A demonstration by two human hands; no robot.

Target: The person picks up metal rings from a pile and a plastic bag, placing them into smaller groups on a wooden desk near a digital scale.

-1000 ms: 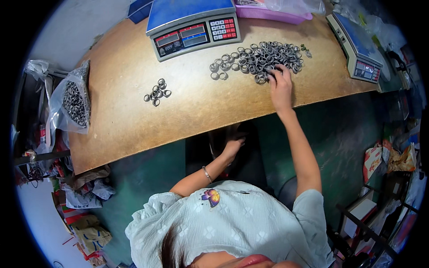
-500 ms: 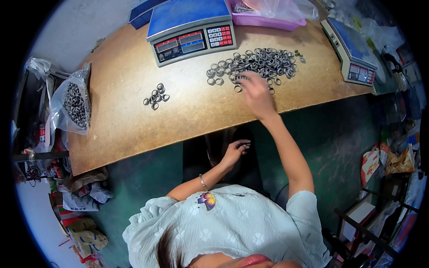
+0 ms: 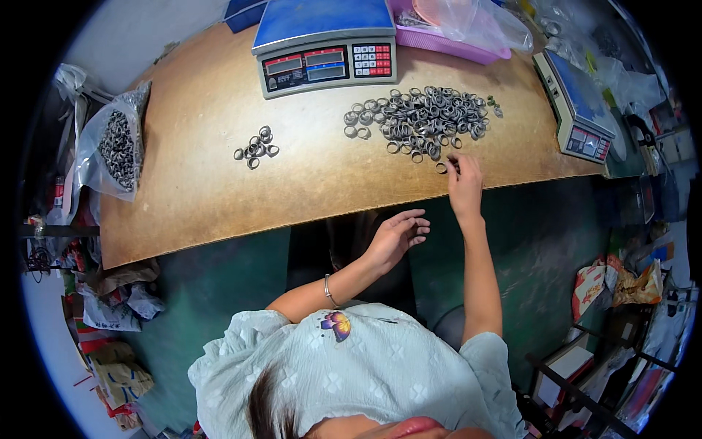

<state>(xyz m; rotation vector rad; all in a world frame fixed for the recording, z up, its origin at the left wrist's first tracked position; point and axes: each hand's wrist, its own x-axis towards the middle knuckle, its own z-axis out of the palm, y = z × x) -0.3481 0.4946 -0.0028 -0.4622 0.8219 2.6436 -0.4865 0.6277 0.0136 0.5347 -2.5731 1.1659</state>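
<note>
Holding 1 bare right hand [image 3: 466,181] at 1 round grey metal ring [image 3: 441,167], can't tell if pinched, at 6 o'clock from 1 grey metal ring heap [image 3: 430,113], too crowded to count; holding 1 bare left hand [image 3: 395,239], fingers loosely apart, at the right's 8 o'clock.

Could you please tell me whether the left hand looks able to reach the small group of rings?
Probably yes: the left hand appears empty, and nothing seems to block its way across the tabletop to the small group of rings.
</note>
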